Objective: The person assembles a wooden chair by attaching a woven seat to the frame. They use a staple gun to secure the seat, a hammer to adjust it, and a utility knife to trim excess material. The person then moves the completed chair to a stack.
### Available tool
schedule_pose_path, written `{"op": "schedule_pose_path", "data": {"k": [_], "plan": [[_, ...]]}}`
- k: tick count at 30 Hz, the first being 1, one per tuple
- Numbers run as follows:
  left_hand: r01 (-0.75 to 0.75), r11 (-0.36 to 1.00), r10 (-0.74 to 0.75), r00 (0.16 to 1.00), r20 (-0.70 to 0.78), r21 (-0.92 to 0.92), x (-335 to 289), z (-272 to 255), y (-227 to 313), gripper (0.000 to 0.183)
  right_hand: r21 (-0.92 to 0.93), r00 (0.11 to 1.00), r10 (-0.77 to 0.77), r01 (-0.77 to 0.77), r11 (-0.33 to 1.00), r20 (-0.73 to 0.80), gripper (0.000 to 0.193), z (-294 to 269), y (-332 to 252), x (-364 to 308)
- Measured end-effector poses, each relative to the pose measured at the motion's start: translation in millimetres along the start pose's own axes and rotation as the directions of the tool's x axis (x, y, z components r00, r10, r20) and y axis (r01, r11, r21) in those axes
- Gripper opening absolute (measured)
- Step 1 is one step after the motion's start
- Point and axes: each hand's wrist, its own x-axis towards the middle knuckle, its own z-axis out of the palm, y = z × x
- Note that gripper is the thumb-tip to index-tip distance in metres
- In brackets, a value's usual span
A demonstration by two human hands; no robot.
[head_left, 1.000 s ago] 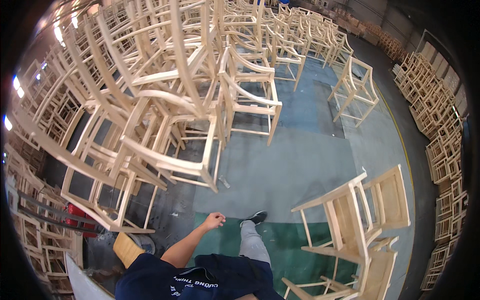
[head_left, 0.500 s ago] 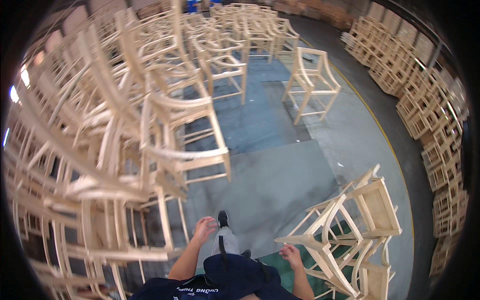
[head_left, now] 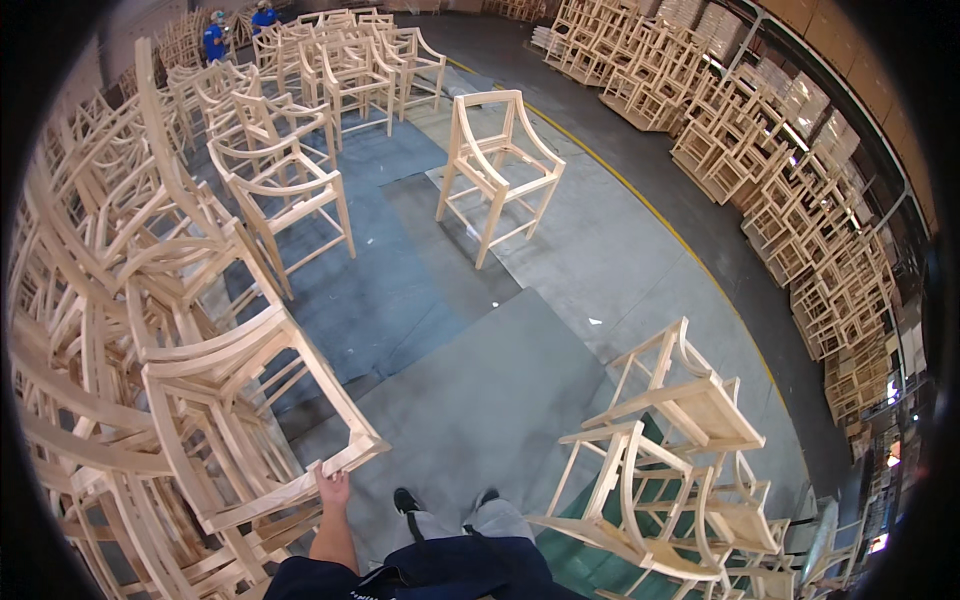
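My left hand is at the near corner of a bare wooden chair frame, its fingers closed on the front rail. This frame stands at the left, with curved arms and an open seat. Other unfinished chair frames crowd tightly against it, stacked and overlapping. My right hand is out of the picture. On my right side, several wooden chair frames lie tipped together on a green mat.
A single tall armchair frame stands upright ahead. Rows of similar frames fill the far left, where two people in blue stand. Beyond a yellow floor line, stacked frames line the right side.
My left hand has moved from free air onto the chair frame at the left. My right hand has left the picture. The view has turned to the right.
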Motion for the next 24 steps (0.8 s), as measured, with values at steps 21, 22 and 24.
{"op": "schedule_pose_path", "data": {"k": [21, 22, 24], "plan": [[-0.332, 0.852, 0.121, 0.877, -0.466, -0.404, 104.7, 177.4, -209.0, 0.037, -0.029, 0.957, -0.084, 0.096, 0.995, 0.277, 0.012, -208.0, -219.2, 184.4], [-0.265, 0.849, 0.071, 0.915, -0.398, -0.457, 113.7, 197.6, -229.1, 0.038, -0.053, 0.974, -0.089, 0.102, 0.993, 0.209, 0.012, -214.4, -231.1, 182.2], [-0.316, 0.854, 0.151, 0.911, -0.384, -0.414, 131.2, 231.6, -254.8, 0.044, -0.082, 0.974, -0.131, 0.148, 0.986, 0.182, 0.013, -209.7, -254.4, 188.8]]}}
